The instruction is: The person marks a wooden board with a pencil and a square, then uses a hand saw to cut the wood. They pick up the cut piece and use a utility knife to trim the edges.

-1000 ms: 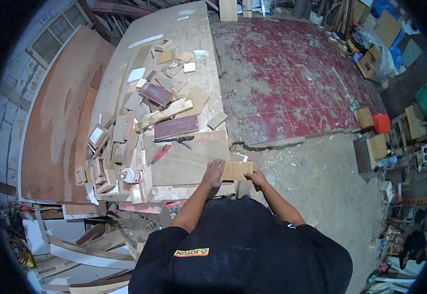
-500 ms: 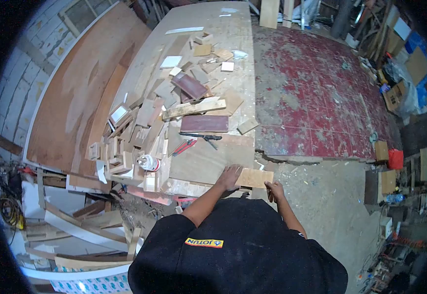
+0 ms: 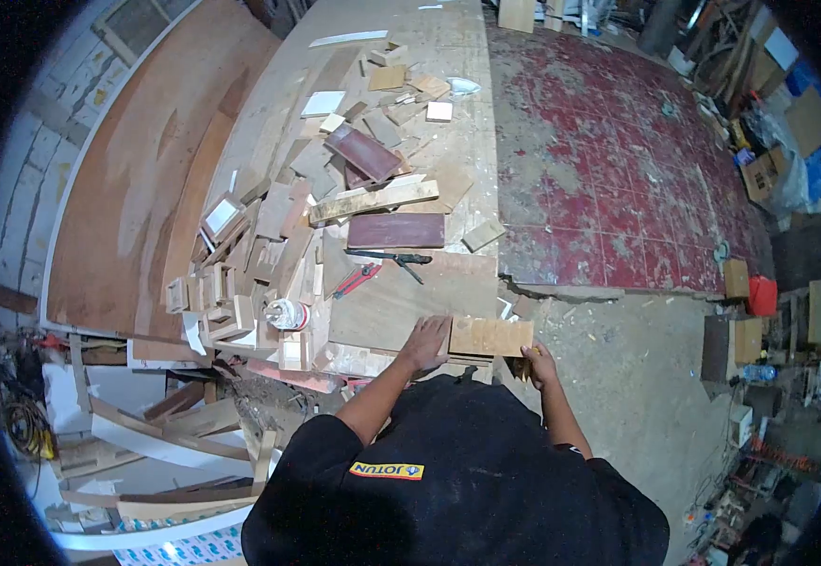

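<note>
Left hand (image 3: 426, 342) lies flat and loose beside the wooden piece (image 3: 492, 336); right hand (image 3: 539, 365) curls by its corner, grip unclear!

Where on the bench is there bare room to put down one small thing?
Nearest is the board, bordered by the red tool, the black tool and the left hand. Another is the far end of the bench, beyond the white strip. The middle is crowded with wood pieces.
</note>
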{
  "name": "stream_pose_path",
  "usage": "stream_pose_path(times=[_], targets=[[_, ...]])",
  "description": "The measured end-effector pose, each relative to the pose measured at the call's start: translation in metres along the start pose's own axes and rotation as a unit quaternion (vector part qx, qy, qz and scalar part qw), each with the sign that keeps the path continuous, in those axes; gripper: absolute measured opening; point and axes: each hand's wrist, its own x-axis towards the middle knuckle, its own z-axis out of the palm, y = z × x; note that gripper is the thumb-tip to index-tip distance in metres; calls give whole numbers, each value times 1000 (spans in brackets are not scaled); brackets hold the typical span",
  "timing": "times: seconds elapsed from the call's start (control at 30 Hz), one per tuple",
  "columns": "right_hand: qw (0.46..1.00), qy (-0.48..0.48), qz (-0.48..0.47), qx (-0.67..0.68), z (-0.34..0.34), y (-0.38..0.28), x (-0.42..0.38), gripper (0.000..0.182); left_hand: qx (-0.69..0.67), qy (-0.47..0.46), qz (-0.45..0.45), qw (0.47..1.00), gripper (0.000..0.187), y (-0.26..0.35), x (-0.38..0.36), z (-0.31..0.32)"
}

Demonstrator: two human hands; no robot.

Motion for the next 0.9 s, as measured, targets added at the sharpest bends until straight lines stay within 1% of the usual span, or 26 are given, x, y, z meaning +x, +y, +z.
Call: stream_pose_path(times=[0.03,0.07,0.1,0.13,0.17,0.2,0.27,0.33,0.4,0.43,0.47,0.5,0.53,0.6,0.63,0.67,0.73,0.8,0.87,0.9], targets=[[1000,-16,12,16,-3,0,0,22,-4,0,-9,1000,102,-1,2,1],[1000,-6,11,22,-7,1,1,22,-8,-2,-18,1000,107,-1,3,3],[999,-11,17,43,-13,4,2,20,-9,-11,-6,1000,107,0,4,2],[998,-16,22,64,-17,3,0,19,-3,-27,-13,1000,113,2,7,-1],[995,-39,3,91,-23,2,-2,19,3,-42,-21,999,119,6,10,-4],[995,-25,1,99,-29,0,-6,19,2,-51,-7,999,119,10,12,-5],[991,1,-13,131,-40,-6,-13,19,41,-54,7,998,125,18,16,-4],[987,12,-18,160,-49,-14,-22,18,53,-69,28,996,124,22,24,5],[975,53,-39,211,-56,-19,-30,14,78,-42,87,992,117,27,32,13],[975,65,-41,208,-61,-20,-33,12,80,-45,92,992,117,32,37,13],[974,69,-43,213,-67,-21,-35,12,106,-63,120,985,111,37,45,12],[972,57,-63,221,-81,-11,-29,11,131,-80,147,977,105,43,52,9],[969,45,-83,229,-88,-7,-31,10,132,-84,151,976,105,48,58,10],[964,59,-89,242,-98,-2,-36,9,170,-118,180,962,95,53,74,12],[965,69,-93,237,-102,-1,-38,11,183,-107,191,958,86,55,80,16],[965,80,-94,230,-106,3,-43,13,183,-110,194,957,86,57,82,20],[962,87,-95,239,-113,8,-48,13,253,-157,222,929,82,64,90,12],[960,93,-91,246,-117,13,-55,12,257,-163,221,927,80,74,93,-1],[960,106,-75,249,-114,11,-65,10,301,-209,227,902,93,79,100,-4],[960,105,-74,248,-114,11,-67,10,301,-190,228,906,96,78,104,2]])
